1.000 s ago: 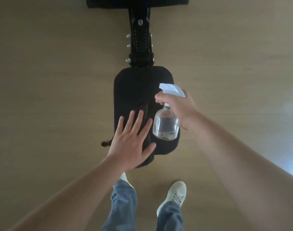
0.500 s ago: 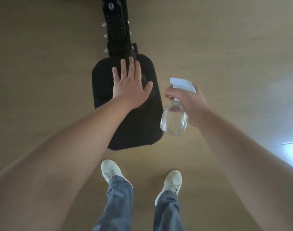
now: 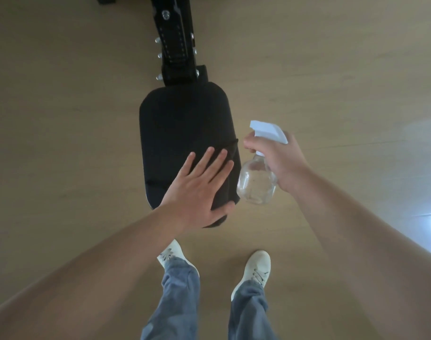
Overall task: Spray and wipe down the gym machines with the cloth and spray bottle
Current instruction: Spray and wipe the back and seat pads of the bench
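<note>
the floor [image 3: 62,143] was pale wood and filled the whole view. on it stood the machine, its black frame post [image 3: 175,40] running away from the person, studded with silver bolts. at the near end of the post sat the black seat pad [image 3: 182,123], rounded at the corners, long side pointing toward the person.

the person stood right at the pad's near edge, in blue jeans [image 3: 180,303] and white sneakers [image 3: 257,268], toes pointing at the machine.

both forearms were bare and reached forward. the left arm came in from the lower left, stretched out low over the pad. the left hand [image 3: 197,190] lay flat, palm down, fingers long and slightly spread, thumb tucked out along the near rim. it pressed down on the dark cloth [image 3: 228,175], which lay spread on the near right part of the pad; the cloth was as black as the pad, so only its folded edge by the fingertips showed clearly.

the right arm came in from the lower right, wrist cocked. the right hand [image 3: 280,163] was curled around the neck of the spray bottle [image 3: 257,182], a finger hooked by the white trigger head. the clear round bottle hung just beside the pad's right edge, held off the surface, nozzle pointing left over the pad.
</note>
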Tool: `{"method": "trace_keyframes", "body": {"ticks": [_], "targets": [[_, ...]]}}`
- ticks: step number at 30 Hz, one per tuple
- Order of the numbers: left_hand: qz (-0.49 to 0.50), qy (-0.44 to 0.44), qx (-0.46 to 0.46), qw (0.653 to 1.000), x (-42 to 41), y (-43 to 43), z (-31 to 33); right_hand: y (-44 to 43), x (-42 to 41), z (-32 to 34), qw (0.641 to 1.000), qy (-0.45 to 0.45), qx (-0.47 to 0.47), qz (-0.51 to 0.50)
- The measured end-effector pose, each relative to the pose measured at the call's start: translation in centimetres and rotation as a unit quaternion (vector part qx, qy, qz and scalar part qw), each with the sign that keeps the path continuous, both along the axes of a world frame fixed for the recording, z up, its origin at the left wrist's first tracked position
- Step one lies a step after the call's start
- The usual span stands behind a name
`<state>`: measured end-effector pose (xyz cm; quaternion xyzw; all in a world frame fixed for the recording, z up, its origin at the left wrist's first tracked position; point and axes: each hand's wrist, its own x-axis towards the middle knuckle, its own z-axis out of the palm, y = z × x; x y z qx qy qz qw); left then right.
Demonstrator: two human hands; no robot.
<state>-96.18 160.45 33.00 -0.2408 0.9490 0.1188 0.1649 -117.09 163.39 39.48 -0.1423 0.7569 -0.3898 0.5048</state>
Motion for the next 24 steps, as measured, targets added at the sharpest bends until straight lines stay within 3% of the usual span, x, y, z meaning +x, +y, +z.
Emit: {"method": "trace_keyframes", "body": {"ticks": [4, 9, 15, 19, 24], "targets": [[0.063, 0.008, 0.023, 0.998, -3.1, -2.1, -0.3, -1.0, -0.1, -0.6, 1.000, -0.004, 0.007, -0.015], [0.043, -0.017, 0.017, 0.999, -5.4, -7.6, -1.3, -2.6, -0.8, -0.2, 0.999, -0.013, -0.003, -0.048], [0.187, -0.015, 0.005, 0.982, -5.1, -15.9, -2.9, -3.5, 0.1, -0.4, 0.999, 0.015, -0.010, -0.030], [0.295, -0.020, 0.015, 0.955, -1.0, -15.1, -2.7, -3.8, 1.8, -0.5, 0.999, 0.030, -0.006, 0.010], [0.380, -0.021, 0.091, 0.920, 2.2, -7.4, -0.4, -4.2, 4.9, 1.2, 0.999, 0.025, 0.010, 0.020]]}}
